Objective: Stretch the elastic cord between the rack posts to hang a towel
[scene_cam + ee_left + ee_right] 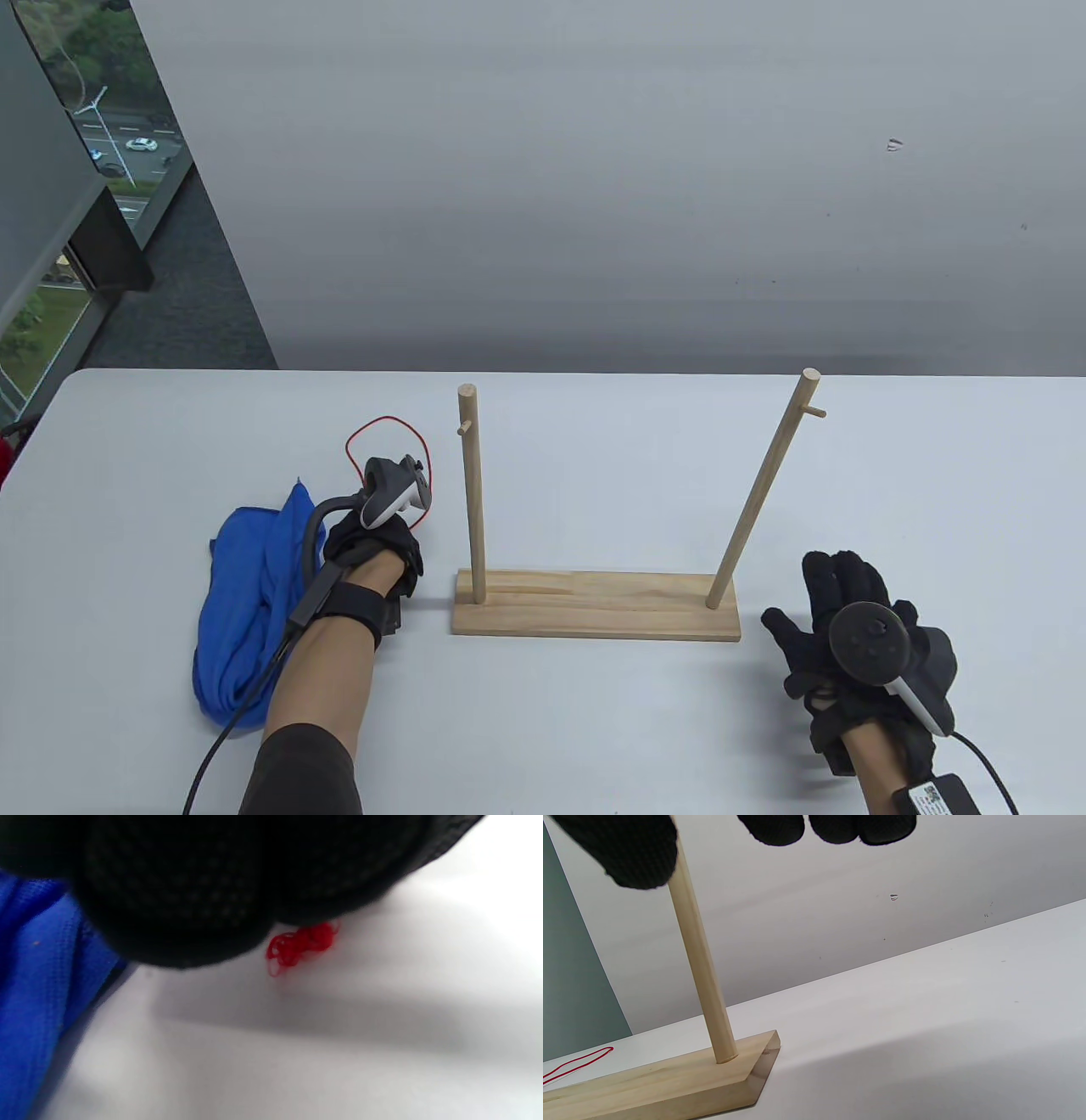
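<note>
The wooden rack (594,604) has a flat base and two posts, the left post (469,497) upright and the right post (762,492) leaning right. A thin red elastic cord (386,419) lies looped on the table left of the rack. My left hand (377,543) is curled down over the loop's near part. The cord's frayed end (301,944) pokes out from under the glove. The blue towel (246,594) lies crumpled just left of that hand. My right hand (836,598) rests flat and empty right of the base, fingertips (774,827) near the right post (700,963).
The white table (594,730) ends at a far edge near a grey wall. A window is at the far left. The rack base corner (763,1056) and a stretch of red cord (577,1065) show in the right wrist view.
</note>
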Demonstrator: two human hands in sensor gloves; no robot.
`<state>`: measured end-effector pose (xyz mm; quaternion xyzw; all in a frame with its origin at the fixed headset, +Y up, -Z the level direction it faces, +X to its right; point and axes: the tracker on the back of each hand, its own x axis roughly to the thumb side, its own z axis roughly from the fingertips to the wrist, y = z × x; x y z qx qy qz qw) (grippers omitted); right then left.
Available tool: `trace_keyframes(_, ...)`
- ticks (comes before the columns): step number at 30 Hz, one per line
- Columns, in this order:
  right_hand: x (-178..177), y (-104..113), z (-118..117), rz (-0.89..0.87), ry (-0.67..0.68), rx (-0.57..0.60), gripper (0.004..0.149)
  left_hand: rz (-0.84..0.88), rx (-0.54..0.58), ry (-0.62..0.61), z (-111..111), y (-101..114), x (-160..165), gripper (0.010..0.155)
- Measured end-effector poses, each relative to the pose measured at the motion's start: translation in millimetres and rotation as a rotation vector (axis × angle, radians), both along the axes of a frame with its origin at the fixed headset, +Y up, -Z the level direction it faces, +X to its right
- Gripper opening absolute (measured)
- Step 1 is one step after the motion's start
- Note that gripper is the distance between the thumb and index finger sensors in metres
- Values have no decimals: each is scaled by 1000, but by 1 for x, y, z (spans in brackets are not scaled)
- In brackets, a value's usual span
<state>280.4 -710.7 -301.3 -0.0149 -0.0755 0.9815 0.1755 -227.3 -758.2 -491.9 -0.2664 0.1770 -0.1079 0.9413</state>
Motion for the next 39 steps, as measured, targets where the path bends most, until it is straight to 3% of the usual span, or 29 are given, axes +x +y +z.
trace_keyframes(5,0,0,-1,3,-2,0,82,1,95,-40,3,21,-4,45)
trace_keyframes(21,-6,-1,1,2,12,-13,82,-39,374,-174,17,131,-7,45)
trace_keyframes(30,-8,-2,1,3,14,-10,82,-59,452,-257,29,177,5,45)
trace_keyframes(39,-8,-2,2,-3,13,-5,82,42,501,-324,41,223,23,45)
